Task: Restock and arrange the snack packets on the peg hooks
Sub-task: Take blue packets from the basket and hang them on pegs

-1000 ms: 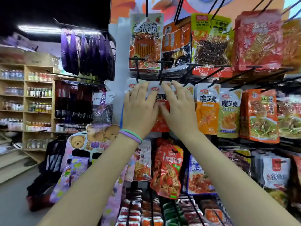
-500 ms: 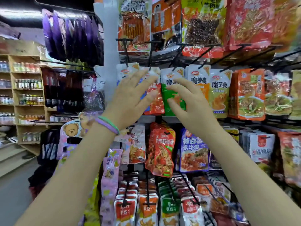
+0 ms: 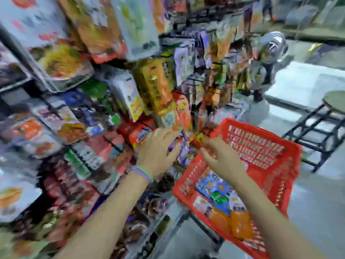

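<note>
The view is heavily blurred. Snack packets (image 3: 156,90) hang on the peg hooks of the rack to the left and ahead. A red plastic basket (image 3: 265,152) with several loose packets (image 3: 220,199) in it stands low on the right. My left hand (image 3: 158,152), with a purple and green wristband, reaches to the basket's near-left corner and touches a purple packet (image 3: 183,151); the blur hides whether it grips it. My right hand (image 3: 222,159) hovers over the basket's left rim with loosely curled fingers, and I see nothing in it.
A black metal stool (image 3: 321,128) stands on the pale floor (image 3: 308,85) to the right of the basket. More packets fill the low rows of the rack (image 3: 78,161) on the left. A grey rounded object (image 3: 272,45) is at the rack's far end.
The view has swung down and to the right. Both hands left the orange packets on the upper hooks and dropped to the red basket, which was out of view before.
</note>
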Available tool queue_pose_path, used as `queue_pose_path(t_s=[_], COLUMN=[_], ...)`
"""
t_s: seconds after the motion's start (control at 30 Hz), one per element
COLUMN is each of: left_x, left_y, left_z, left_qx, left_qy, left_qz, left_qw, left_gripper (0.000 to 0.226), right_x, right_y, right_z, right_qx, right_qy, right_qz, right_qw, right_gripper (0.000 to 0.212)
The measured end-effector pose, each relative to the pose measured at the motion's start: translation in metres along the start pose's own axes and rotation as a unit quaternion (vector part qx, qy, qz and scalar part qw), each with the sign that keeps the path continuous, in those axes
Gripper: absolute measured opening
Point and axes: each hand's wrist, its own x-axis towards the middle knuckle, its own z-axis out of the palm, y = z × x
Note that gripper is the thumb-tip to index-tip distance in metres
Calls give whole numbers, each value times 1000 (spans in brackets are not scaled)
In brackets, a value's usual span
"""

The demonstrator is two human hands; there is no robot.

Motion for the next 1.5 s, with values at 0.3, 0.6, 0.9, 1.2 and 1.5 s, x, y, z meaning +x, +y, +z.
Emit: queue_pose_path(t_s=[0.3,0.6,0.9,1.2,1.5], left_x=[-24,-34,-32,-29,-28], left_y=[25,10,11,12,10], left_z=[208,200,198,199,197], left_qx=[9,-41,-54,-53,-73], left_qy=[-271,-270,-289,-303,-313], left_qz=[-55,-141,-141,-138,-136], left_qw=[961,952,945,941,937], left_gripper=[80,101,106,106,102], right_x=[-80,-69,-91,-101,-92], right_y=[190,208,226,221,187], right_z=[47,109,103,103,83], right_qx=[-2,-130,-69,-10,122], right_qy=[-238,-260,-287,-373,-291], right_qz=[320,532,541,484,519], right_qw=[917,795,788,792,795], right_gripper=[49,94,102,102,30])
